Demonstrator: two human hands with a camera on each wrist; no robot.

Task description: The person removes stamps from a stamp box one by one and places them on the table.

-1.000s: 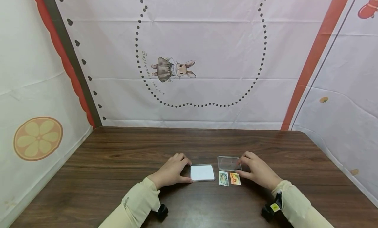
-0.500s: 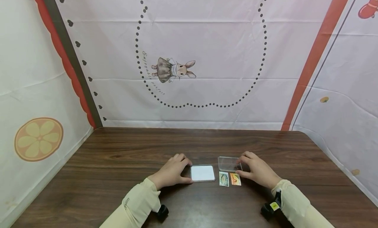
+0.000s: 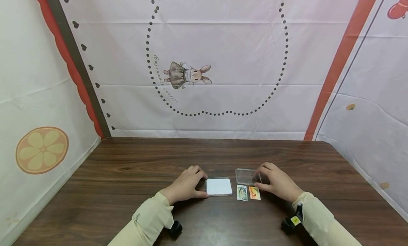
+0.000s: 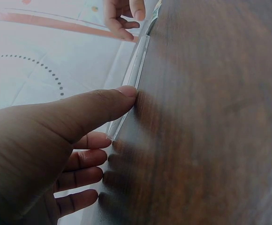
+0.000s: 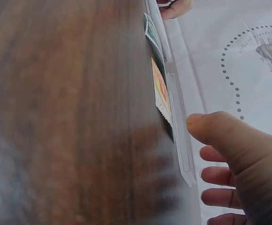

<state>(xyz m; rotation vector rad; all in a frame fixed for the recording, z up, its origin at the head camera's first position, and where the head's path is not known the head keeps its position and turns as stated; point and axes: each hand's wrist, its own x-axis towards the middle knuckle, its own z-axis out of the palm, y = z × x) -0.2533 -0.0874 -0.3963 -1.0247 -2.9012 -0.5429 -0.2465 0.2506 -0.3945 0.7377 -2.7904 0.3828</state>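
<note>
A shallow clear plastic box [image 3: 219, 187] with a white filling lies on the table. My left hand [image 3: 187, 185] holds its left end, thumb at the near edge and fingers at the far edge. To the right lies a clear plastic lid [image 3: 244, 176]. My right hand [image 3: 278, 181] is over the lid's right end, thumb and fingers spread; in the right wrist view the thumb [image 5: 211, 124] looks apart from it. Just in front of the lid are a green stamp [image 3: 242, 193] and an orange stamp [image 3: 254, 193], both with toothed edges [image 5: 163, 110].
The brown wood-grain table [image 3: 204, 154] runs back to a white printed cloth [image 3: 223, 61] hung behind it. More printed cloth closes in the left and right sides. A black wrist device [image 3: 288, 224] hangs under the right sleeve, another [image 3: 175, 229] under the left.
The right hand has shifted very slightly to the left over the lid. The left hand, box and stamps stay practically where they were.
</note>
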